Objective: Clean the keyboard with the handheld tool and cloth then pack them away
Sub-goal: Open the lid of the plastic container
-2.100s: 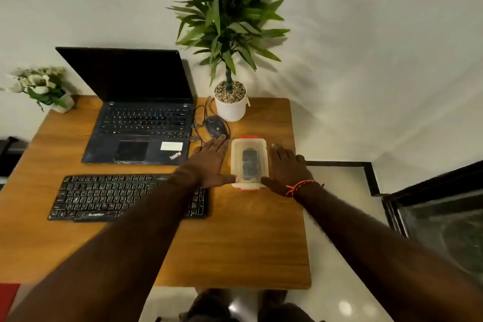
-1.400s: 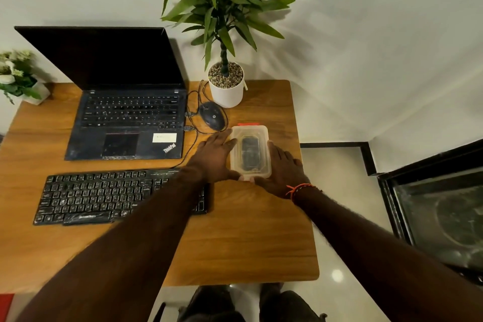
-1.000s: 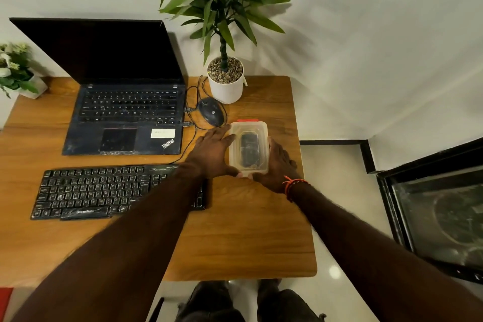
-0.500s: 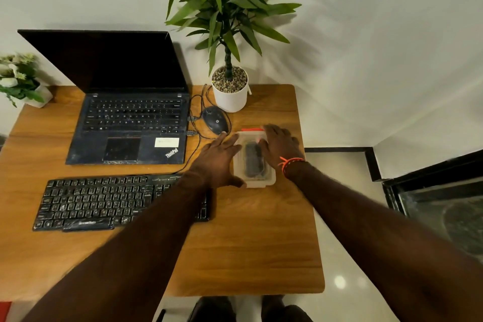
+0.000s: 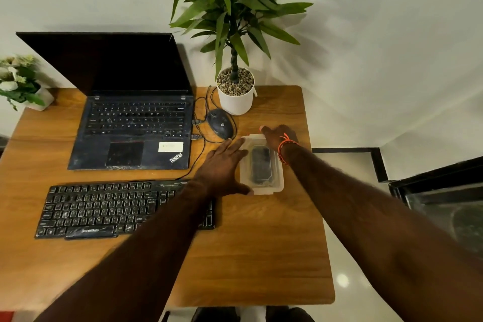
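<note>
A clear plastic box with a lid stands on the wooden desk's right side, a dark item visible inside it. My left hand lies flat against the box's left side, fingers straight, thumb at its near corner. My right hand rests over the box's far end, fingers reaching its far edge beside an orange clip; an orange band is on that wrist. The black keyboard lies at the left, partly under my left forearm.
An open black laptop sits behind the keyboard. A black wired mouse and a white potted plant stand just beyond the box. A small flower pot is at the far left. The desk edge runs close to the box's right.
My right hand moved from the box's near right side up over its far end. My left hand stayed against the left side. The box remained in place.
</note>
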